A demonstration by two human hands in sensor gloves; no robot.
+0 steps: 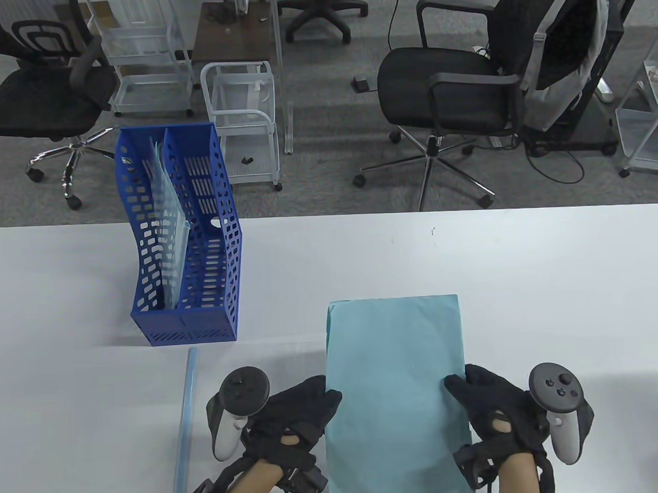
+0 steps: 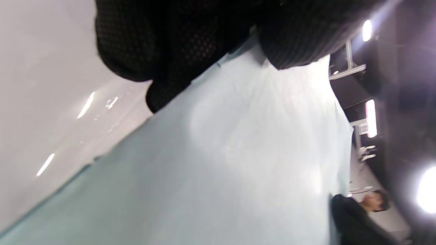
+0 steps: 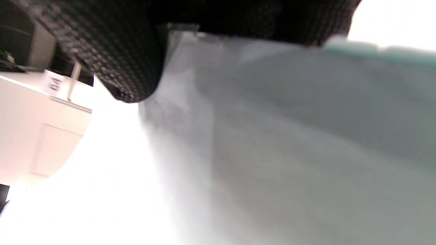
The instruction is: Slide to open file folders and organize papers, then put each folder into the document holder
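The teal folder (image 1: 396, 395) is gripped at both long edges by the left hand (image 1: 297, 420) and right hand (image 1: 494, 413); squaring seems underway, transfer to the blue holder (image 1: 185, 294), upper left, judged next.

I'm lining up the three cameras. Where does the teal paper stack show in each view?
Table view: the teal paper stack lies bottom centre, between both hands.
Left wrist view: it fills the middle and lower frame.
Right wrist view: blurred, it fills the right half.
Shared landmark: the white table.
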